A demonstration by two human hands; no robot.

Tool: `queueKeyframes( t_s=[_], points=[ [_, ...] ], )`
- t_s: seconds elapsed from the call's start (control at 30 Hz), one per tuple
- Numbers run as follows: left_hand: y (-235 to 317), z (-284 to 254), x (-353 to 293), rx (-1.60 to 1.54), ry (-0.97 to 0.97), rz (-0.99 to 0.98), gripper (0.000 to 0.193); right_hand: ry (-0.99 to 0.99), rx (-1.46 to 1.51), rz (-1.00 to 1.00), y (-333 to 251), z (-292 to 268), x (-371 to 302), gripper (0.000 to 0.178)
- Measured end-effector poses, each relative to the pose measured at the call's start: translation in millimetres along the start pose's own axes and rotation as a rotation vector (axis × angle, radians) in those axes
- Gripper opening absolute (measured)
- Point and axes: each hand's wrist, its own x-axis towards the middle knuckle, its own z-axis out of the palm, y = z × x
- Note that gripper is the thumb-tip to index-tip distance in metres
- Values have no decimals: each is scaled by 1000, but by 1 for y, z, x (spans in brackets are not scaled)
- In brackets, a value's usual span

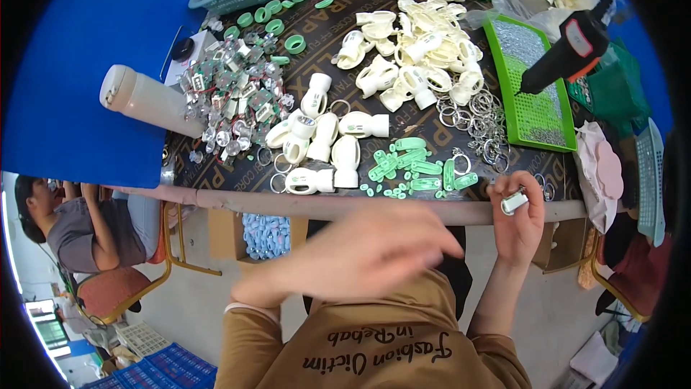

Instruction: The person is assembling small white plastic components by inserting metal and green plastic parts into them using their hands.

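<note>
My left hand (374, 249) is smeared by motion in front of my chest, just off the table's near edge; its fingers are too blurred to read. At the right part of that edge, my right hand (520, 227) is raised with its fingers closed on a small white part (514, 202) with a silvery rim. Left of this hand lie small green plastic pieces (425, 167) and a loose metal ring (461, 163). Several cream plastic shells with round heads (322, 137) lie farther left. Beyond them is a heap of cream shell halves (439, 36).
Small circuit modules with clear lenses (237, 94) are piled beside a white bottle (147, 97). Green rings (294, 44) lie behind. A black electric screwdriver (568, 51) hangs over a green tray (512, 105) of screws, near metal key rings (479, 119). Another person (93, 223) sits at left.
</note>
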Motion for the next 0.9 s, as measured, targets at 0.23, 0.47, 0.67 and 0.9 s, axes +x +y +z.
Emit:
queueKeyframes(
  t_s=[0.23,0.47,0.67,0.9],
  points=[
    [-64,-90,60,949,226,-27,14,6,-53,32,2,2,6,33],
    [-93,-85,85,1216,45,-19,26,43,-69,83,1,1,7,33],
    [-101,-93,99,1269,-12,-107,32,44,-51,92,1,1,7,33],
    [-84,-117,104,974,121,-163,46,48,-16,94,2,-1,7,34]
  ],
)
